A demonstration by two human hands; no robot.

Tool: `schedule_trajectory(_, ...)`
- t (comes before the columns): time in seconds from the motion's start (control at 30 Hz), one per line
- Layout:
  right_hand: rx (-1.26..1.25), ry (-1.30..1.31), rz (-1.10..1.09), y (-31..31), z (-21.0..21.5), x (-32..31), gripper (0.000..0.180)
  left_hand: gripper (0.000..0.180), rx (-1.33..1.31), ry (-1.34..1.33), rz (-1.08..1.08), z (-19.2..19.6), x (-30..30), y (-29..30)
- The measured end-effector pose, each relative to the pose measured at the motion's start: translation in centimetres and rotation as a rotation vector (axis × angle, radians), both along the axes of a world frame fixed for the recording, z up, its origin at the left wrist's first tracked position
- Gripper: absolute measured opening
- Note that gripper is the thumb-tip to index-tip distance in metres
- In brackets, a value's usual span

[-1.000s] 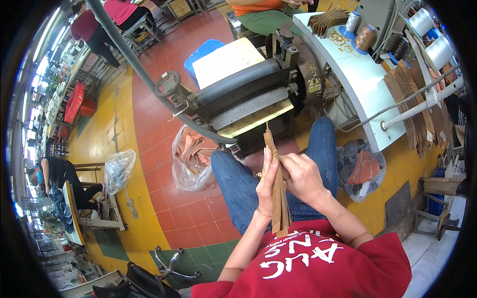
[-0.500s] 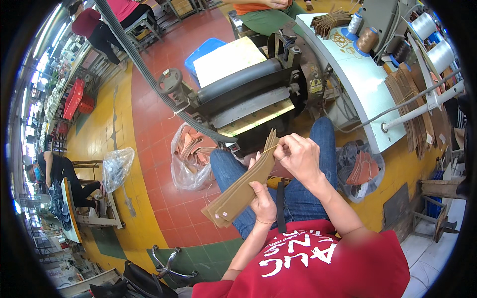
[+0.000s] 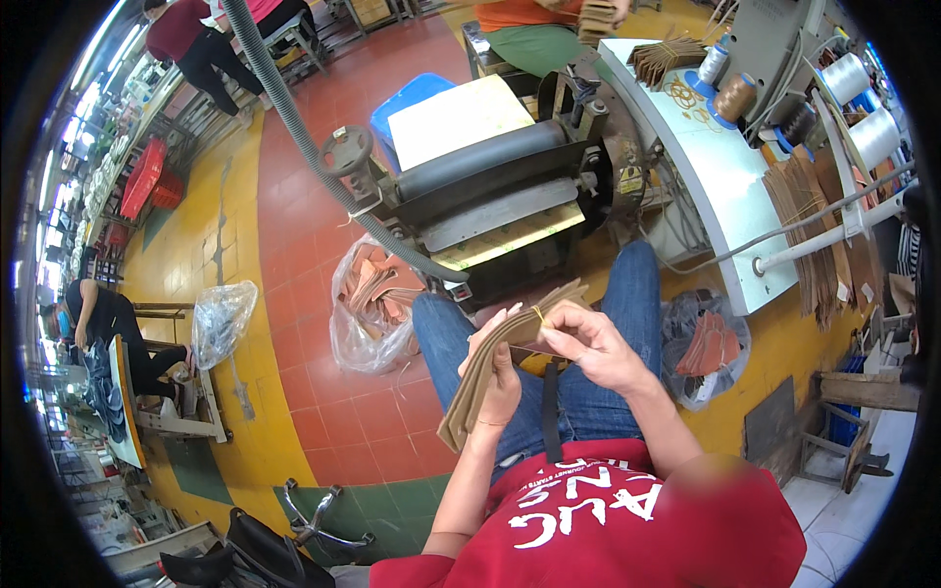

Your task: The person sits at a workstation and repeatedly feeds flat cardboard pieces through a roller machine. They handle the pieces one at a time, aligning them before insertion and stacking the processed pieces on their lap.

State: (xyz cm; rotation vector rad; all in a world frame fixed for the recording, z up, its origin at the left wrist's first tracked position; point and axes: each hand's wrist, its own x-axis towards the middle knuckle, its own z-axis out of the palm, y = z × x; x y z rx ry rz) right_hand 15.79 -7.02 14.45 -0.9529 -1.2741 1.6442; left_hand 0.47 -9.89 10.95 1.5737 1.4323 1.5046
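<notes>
A bundle of flat brown pieces (image 3: 470,392), leather-like, is bent over in a curve above my lap. My left hand (image 3: 498,380) grips it near the middle, thumb on the near face and fingers behind. Around its upper part runs a thin yellowish rubber band (image 3: 539,315). My right hand (image 3: 600,345) is closed at that band, thumb and fingertips pinching it beside the bundle's edge. A strand of the band stretches below the bundle toward my right fingers. The fingers behind the bundle are partly hidden.
A roller machine (image 3: 490,162) stands ahead of my knees. Plastic bags of pinkish pieces (image 3: 377,294) flank my legs. On the right, a pale table (image 3: 720,216) bears thread spools (image 3: 733,98), rubber bands (image 3: 684,95) and brown bundles (image 3: 667,59). A co-worker (image 3: 534,44) sits beyond the machine.
The bundle has gone from fairly straight to bent, its upper end tipping right. My right hand has moved slightly lower with the band. The co-worker's hand now holds a brown bundle.
</notes>
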Motion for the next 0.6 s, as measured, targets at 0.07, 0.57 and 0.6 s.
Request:
schedule_trajectory(0.07,-0.151,0.005,0.058,0.3,0.4,1.4,0.015,0.023,0.007,-0.05,-0.074,0.4,-0.4,-0.1)
schedule_trajectory(0.57,-0.438,0.59,-0.644,3.4,0.9,12.1,0.031,0.049,-0.023,-0.877,0.225,7.3,-5.4,-6.1)
schedule_trajectory(0.6,-0.381,0.43,-0.645,3.4,0.4,12.6,0.03,0.048,-0.09,-0.797,0.251,7.7,-6.5,-5.5)
